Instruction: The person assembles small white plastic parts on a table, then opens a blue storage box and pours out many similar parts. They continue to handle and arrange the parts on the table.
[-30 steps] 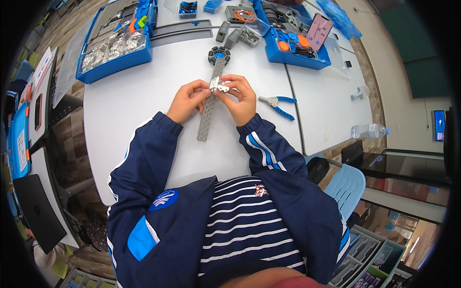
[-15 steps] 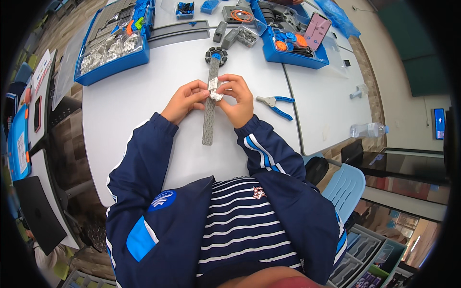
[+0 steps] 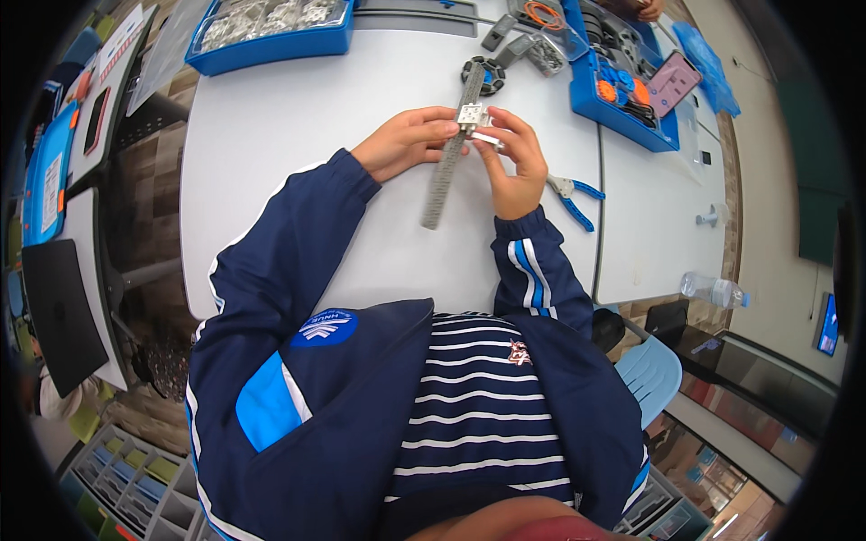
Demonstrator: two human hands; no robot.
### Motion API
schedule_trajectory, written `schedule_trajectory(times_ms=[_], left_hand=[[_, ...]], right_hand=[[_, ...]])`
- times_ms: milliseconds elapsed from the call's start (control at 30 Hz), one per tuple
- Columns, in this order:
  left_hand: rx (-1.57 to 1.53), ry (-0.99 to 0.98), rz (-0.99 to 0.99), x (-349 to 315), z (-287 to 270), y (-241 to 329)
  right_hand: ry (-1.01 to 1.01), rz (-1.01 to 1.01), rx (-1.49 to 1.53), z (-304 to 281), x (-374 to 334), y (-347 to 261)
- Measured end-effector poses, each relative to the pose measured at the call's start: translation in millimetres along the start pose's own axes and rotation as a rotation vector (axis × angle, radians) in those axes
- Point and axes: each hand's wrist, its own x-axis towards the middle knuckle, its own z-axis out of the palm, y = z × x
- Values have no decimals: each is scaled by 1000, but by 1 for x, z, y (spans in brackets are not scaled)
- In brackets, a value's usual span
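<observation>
A long grey perforated beam (image 3: pixel 439 187) slants across in front of me. Its far end meets a black wheel with a blue hub (image 3: pixel 492 77). My left hand (image 3: pixel 410 142) is closed on the beam from the left, its thumb at a white connector block (image 3: pixel 472 115) on the beam. From the other side my right hand (image 3: pixel 518 169) pinches a small white bar-shaped piece (image 3: pixel 487 140) right by that block. Whether this piece is joined to the block I cannot tell. Blue-handled pliers (image 3: pixel 575 198) lie to the right of my right hand.
A blue box of white parts (image 3: pixel 271 41) stands at the far left. At the far right, another blue box (image 3: pixel 622 122) holds wheels and orange parts, with a phone (image 3: pixel 673 84) leaning in it. Small grey containers (image 3: pixel 514 50) sit between them. A plastic bottle (image 3: pixel 714 290) lies at the right.
The whole view has shifted, so the table things appear farther right and higher. The beam has tilted, its near end swinging left. The white block's studded face now shows more.
</observation>
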Motion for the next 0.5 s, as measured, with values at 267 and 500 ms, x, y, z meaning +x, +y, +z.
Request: schedule_trajectory(times_ms=[267,500], left_hand=[[-1,-37,-5,1,-4,-1],[57,-69,-38,2,-4,-1]], right_hand=[[-15,143,-40,0,-3,-6],[-7,158,138,5,-4,-2]])
